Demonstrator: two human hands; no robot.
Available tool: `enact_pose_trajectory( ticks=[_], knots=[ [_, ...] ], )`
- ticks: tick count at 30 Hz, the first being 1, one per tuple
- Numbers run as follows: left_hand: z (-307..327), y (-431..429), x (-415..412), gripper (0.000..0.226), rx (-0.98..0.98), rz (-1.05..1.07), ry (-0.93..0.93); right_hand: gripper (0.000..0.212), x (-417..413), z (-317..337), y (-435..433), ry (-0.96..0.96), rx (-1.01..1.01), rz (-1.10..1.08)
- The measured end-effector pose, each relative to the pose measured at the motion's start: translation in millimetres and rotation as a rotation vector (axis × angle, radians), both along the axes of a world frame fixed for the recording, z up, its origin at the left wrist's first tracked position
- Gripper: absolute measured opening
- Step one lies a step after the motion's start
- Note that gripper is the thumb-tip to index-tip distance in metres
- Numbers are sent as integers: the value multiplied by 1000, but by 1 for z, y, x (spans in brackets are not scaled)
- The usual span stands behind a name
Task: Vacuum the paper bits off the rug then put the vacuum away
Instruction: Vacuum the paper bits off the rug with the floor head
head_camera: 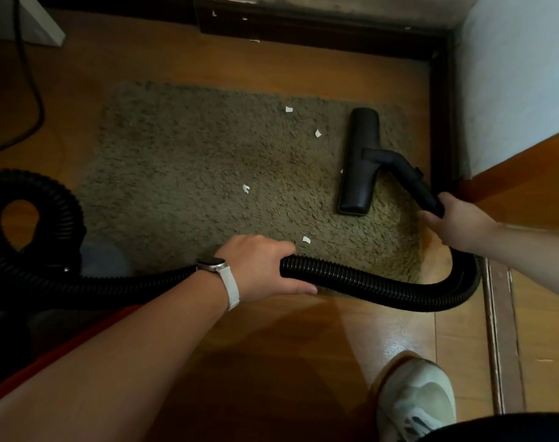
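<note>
Right hand (453, 223): closed around the rigid black wand (412, 180), at the rug's right edge.
Left hand (265, 269): wrapped over the ribbed hose (367, 282), at the rug's near edge; a pale watch (212, 264) sits on my wrist.
Hose path: from my left hand it loops round the rug's near right corner and up to my right hand; beyond my left wrist it coils off the rug's left side.
Floor head (359, 161): flat on the rug (182, 154), right-hand part, long axis running near-to-far.
Paper bits: four plain ones on the rug, all left of the floor head: far (288, 109), next (317, 133), middle (245, 188), near (306, 239), just beside my left hand. A few more lie on the bare floor beyond the rug's far edge.
Governing relation: the scraps lie leftward of the head, broadside to its long axis; my right hand is the nearer one to steer it, so I judge a sideways sweep across the rug comes next.
Progress: cleaning unfinished; stowing not yet begun.
</note>
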State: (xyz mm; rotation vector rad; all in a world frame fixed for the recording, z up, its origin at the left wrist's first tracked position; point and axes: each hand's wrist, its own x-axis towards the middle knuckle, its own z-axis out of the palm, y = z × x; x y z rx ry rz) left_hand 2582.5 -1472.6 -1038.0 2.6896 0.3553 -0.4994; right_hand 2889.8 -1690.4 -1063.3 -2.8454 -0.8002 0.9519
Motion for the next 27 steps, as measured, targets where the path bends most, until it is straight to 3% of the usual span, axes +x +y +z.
enact_pose_trajectory(
  ticks=[12,17,27],
  knots=[
    [-2,4,-6,64,14,-8,22,26,-14,0,58,-42,-28,249],
    [0,3,-8,55,-9,-1,48,24,-20,2,75,-14,-30,352],
    [0,3,2,64,4,-21,7,28,-5,4,17,-72,47,204]
  ],
)
